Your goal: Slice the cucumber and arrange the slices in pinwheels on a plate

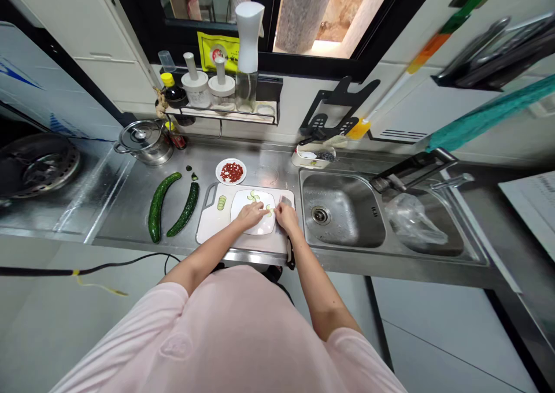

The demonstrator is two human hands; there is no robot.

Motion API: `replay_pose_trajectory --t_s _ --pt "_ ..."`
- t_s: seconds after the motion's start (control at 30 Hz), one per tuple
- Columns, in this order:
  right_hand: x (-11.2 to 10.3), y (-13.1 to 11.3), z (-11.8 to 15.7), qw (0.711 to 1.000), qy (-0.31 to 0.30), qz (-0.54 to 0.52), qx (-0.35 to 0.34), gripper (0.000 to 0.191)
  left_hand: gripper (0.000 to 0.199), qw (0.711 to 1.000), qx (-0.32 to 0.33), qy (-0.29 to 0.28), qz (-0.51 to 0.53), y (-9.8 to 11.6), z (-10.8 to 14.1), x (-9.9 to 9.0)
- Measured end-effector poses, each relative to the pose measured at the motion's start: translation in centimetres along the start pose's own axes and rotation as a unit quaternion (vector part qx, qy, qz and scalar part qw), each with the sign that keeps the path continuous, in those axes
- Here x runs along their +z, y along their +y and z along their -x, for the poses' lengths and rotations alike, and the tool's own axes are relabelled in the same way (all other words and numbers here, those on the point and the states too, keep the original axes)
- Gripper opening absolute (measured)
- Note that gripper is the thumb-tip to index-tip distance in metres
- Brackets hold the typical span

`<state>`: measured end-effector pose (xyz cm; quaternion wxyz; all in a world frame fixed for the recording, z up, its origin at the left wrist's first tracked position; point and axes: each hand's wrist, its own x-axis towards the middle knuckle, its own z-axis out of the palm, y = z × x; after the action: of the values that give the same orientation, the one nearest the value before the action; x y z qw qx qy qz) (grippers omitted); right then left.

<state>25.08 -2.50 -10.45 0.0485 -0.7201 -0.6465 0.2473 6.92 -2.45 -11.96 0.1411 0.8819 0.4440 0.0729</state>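
Observation:
A white square plate (263, 229) lies on a pale cutting board (210, 231). My left hand (251, 215) reaches over the plate with fingers stretched out, its fingertips beside thin cucumber slices (269, 211). At the plate's right side, my right hand (285, 215) is closed in a pinch near the same slices; what is between its fingertips is too small to tell. More cucumber slices (253, 196) are fanned out toward the plate's far edge. A short row of cut slices (221, 202) lies on the board to the left. A knife's black handle (291, 255) shows at the board's right edge.
Two cucumbers (160, 205) (185, 210) and cut cucumber ends (193, 177) lie left of the board. Behind it stands a small plate of chopped red pieces (231, 171). A steel pot (146, 141) is back left; a double sink (342, 208) is right.

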Motion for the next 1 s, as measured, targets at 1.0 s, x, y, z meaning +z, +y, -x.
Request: replay_pose_trajectory --t_s 1.0 --pt "0.12 0.17 -0.22 1.0 0.004 -0.027 0.003 0.016 0.035 1.0 -0.003 0.011 -0.011 0.35 0.3 0.14"
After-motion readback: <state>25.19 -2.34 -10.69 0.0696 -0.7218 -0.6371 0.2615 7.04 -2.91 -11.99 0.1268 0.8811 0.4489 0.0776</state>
